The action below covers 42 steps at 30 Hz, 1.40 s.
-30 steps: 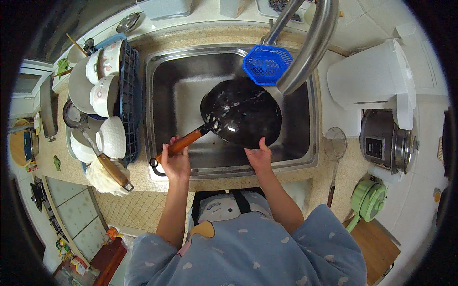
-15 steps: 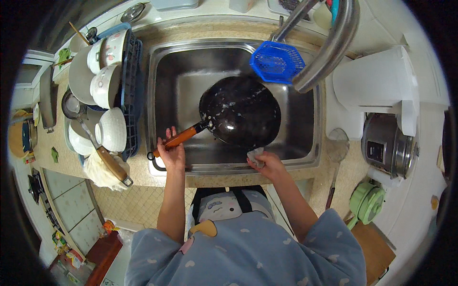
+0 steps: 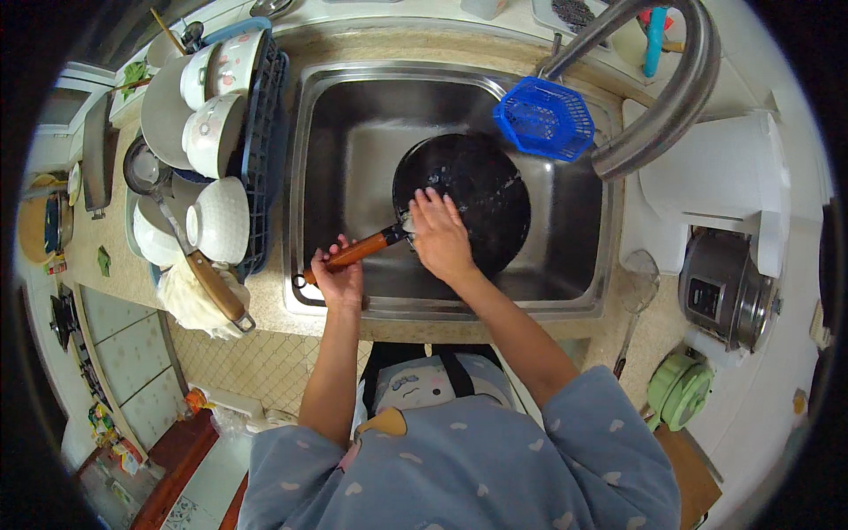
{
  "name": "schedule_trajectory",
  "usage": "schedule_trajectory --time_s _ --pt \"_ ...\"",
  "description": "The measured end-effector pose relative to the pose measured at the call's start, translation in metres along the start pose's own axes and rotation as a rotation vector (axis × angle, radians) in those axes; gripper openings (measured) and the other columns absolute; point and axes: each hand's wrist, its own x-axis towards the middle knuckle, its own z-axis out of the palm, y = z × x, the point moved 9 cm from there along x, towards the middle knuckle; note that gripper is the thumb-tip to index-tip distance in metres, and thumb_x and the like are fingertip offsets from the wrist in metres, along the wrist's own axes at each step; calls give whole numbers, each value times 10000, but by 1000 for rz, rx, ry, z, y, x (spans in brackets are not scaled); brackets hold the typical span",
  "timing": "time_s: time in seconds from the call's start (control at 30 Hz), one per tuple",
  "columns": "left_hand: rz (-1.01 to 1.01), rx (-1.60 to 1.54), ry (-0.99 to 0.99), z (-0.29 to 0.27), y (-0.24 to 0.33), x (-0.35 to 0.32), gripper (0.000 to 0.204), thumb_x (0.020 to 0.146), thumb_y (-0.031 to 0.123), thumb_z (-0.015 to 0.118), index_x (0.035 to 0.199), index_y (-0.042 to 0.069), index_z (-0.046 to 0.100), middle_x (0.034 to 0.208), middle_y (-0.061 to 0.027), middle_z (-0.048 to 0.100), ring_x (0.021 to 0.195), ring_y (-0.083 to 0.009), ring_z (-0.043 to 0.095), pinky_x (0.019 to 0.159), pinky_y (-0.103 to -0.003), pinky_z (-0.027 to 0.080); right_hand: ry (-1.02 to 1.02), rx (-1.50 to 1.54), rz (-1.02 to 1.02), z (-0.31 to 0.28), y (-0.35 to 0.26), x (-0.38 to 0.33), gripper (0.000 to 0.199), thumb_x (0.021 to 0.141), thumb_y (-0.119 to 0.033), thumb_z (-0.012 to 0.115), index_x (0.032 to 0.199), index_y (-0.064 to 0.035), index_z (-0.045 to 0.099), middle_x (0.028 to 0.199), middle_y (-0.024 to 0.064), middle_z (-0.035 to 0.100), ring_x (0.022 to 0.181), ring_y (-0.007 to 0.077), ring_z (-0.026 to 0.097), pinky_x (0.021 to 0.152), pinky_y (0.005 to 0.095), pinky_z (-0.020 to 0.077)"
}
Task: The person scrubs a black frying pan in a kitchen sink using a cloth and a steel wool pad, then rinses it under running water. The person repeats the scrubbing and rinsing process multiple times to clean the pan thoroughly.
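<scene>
Black wok (image 3: 490, 199): sits mid-sink, with its brown handle (image 3: 360, 251) toward the near left.
Left hand (image 3: 340, 281): grips the handle close to its outer end, with curled fingers.
Right hand (image 3: 438, 234): spreads flat over the wok's left part, with fingers outstretched; underside hidden.
Blue basket (image 3: 543, 122): far right, beside the curved faucet (image 3: 676, 110).
White bowls (image 3: 219, 221): left of the steel sink (image 3: 353, 119).

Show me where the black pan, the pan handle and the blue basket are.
Black pan (image 3: 493, 205), head view: right part of its round surface.
Pan handle (image 3: 363, 249), head view: middle of the orange-brown wood.
Blue basket (image 3: 542, 120), head view: on its slotted mesh.
</scene>
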Motion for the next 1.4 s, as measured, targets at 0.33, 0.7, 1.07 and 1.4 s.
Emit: schedule_trajectory --time_s 0.33,0.7,1.07,1.4 --pt "16 119 7 4 -1 -7 168 852 203 495 725 94 477 1065 -107 581 1135 -281 449 1015 -434 304 -35 508 -140 40 -92 9 318 722 -125 535 1017 -8 559 1041 126 569 1020 293 500 943 423 346" --pt "60 93 60 7 8 -1 155 855 221 491 801 82 448 1184 -114 502 1182 -283 407 980 -437 335 -103 64 -75 54 -37 -2 370 805 -118 432 1140 26 497 1162 155 527 1176 286 422 1039 396 243" --pt "-38 63 -25 1 12 -8 363 848 453 491 807 94 521 1200 -130 491 1149 -257 431 996 -401 312 -286 144 -342 63 -90 13 426 765 -172 497 1148 15 506 1240 146 472 1203 284 388 1040 426 229" --pt "23 197 -63 21 8 -28 592 844 557 389 1200 85 414 1283 -112 412 1199 -280 364 1022 -415 262 -327 392 -276 81 -135 26 367 859 -252 411 1147 -53 525 1253 145 459 1176 289 405 1021 430 240"
